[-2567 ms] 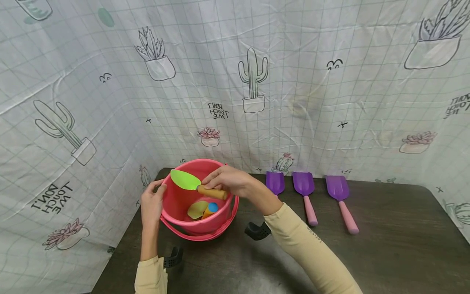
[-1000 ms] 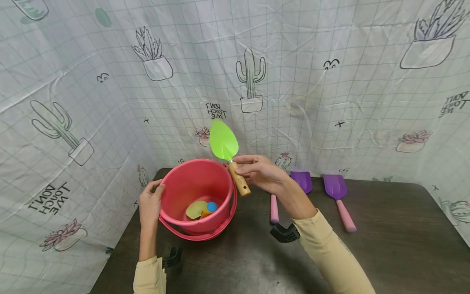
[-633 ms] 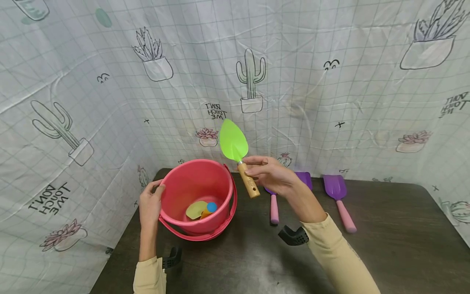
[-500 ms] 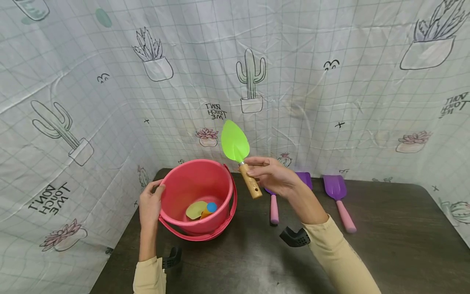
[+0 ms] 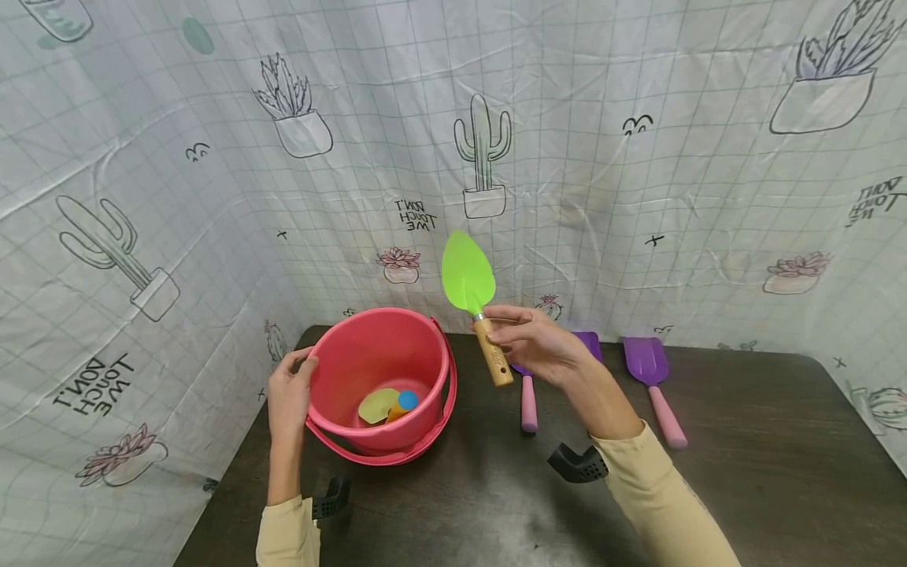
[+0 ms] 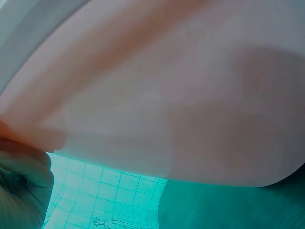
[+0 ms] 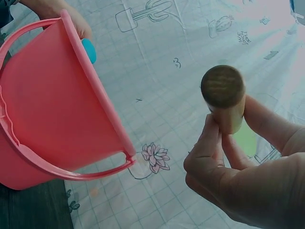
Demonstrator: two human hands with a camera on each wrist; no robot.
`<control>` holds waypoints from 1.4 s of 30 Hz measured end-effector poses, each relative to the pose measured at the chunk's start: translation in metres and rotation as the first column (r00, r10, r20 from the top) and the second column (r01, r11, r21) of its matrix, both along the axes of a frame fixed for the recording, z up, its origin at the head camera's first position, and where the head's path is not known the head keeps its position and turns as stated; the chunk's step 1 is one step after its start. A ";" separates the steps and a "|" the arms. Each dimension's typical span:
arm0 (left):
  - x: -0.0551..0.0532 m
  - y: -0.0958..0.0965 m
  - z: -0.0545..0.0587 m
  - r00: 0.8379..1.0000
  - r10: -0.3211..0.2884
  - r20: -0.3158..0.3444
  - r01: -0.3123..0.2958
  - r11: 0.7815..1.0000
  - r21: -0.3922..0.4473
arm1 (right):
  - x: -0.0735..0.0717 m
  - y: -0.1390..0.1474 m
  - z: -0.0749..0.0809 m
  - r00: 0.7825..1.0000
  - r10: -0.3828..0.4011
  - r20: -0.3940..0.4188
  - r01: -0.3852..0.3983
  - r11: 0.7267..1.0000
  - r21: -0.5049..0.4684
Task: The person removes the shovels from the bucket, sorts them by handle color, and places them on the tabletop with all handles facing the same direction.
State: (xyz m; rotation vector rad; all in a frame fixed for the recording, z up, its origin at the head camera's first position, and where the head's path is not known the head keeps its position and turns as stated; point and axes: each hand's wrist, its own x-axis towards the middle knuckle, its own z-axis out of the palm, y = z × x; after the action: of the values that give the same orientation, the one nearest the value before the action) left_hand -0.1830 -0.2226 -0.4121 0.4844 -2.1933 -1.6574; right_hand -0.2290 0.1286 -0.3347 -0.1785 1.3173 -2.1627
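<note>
My right hand pinches the wooden handle of a garden trowel between thumb and fingers. Its leaf-shaped lime-green blade points up, in the air just right of the pink bucket. In the right wrist view the handle's butt end faces the camera, and most of the blade is hidden. My left hand grips the bucket's left rim, thumb inside. The left wrist view is mostly filled by the bucket's wall, the hand at lower left. Inside the bucket lie a pale yellow piece and a blue-and-orange object.
Purple shovels with pink handles lie on the dark table: one at right, another partly behind my right hand, and a third mostly covered. A patterned curtain hangs behind. The bucket's handle hangs down in front.
From above the bucket, the trowel has moved right and up past the rim. Its blade has turned from pointing left to pointing up. My left hand stays on the rim.
</note>
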 end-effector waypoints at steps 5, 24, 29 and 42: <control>0.000 0.001 0.001 1.000 0.006 -0.002 -0.006 1.000 -0.010 | 0.002 0.007 -0.001 0.999 0.002 -0.033 -0.001 0.999 0.035; 0.000 0.001 0.005 1.000 0.007 0.001 -0.007 0.999 -0.033 | 0.013 0.026 -0.009 0.995 -0.004 -0.103 0.012 0.997 0.078; 0.000 0.001 0.005 1.000 0.009 0.002 -0.009 1.000 -0.028 | 0.016 0.032 -0.010 0.993 -0.018 -0.114 0.029 0.995 0.095; -0.001 -0.001 0.002 1.000 0.011 0.005 -0.011 1.000 -0.021 | 0.032 0.045 -0.016 0.990 0.003 -0.143 0.020 0.986 0.163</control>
State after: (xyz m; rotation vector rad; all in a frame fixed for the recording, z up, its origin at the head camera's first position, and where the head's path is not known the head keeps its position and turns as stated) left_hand -0.1835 -0.2231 -0.4101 0.4947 -2.2062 -1.6275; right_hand -0.1973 0.1734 -0.3511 -0.2668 1.5727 -2.0685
